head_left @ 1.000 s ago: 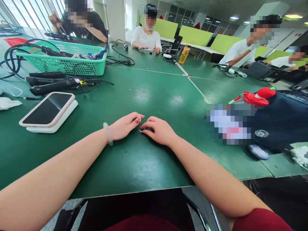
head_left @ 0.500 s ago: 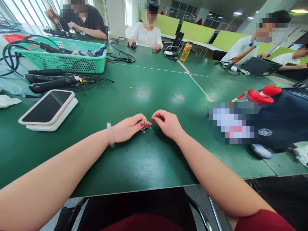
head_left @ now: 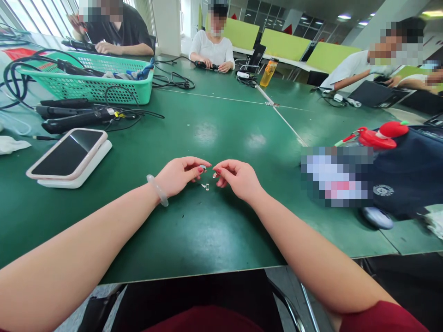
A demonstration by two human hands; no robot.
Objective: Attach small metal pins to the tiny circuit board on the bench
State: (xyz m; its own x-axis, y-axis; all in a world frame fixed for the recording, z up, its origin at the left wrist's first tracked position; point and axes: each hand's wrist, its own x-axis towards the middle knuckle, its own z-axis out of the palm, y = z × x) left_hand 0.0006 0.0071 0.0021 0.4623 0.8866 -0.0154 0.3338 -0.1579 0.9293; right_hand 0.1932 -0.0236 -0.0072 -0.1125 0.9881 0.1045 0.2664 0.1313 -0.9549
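My left hand [head_left: 178, 176], with a pale bangle [head_left: 158, 189] at its wrist, pinches a small grey piece [head_left: 202, 168] between thumb and fingers. Facing it closely, my right hand [head_left: 238, 177] is closed on a tiny shiny metal piece [head_left: 215, 175] at its fingertips. Both pieces are too small for me to tell their kind. Just below the fingertips, a few small silvery bits [head_left: 206, 186] lie on the green table [head_left: 194, 235]. A narrow gap separates the fingertips of the two hands.
At the left lie a phone [head_left: 71, 154] on a white box, black corded tools [head_left: 78, 117] and a green basket [head_left: 90, 83] holding tools. To the right are a dark bag [head_left: 408, 170], a red-lidded bottle [head_left: 375, 138] and a mouse [head_left: 377, 217]. Several people sit around the table.
My right fingers have closed on a tiny metal piece that lay on the table. My left hand has lifted slightly, showing the grey piece in its pinch. The people opposite have shifted their hands.
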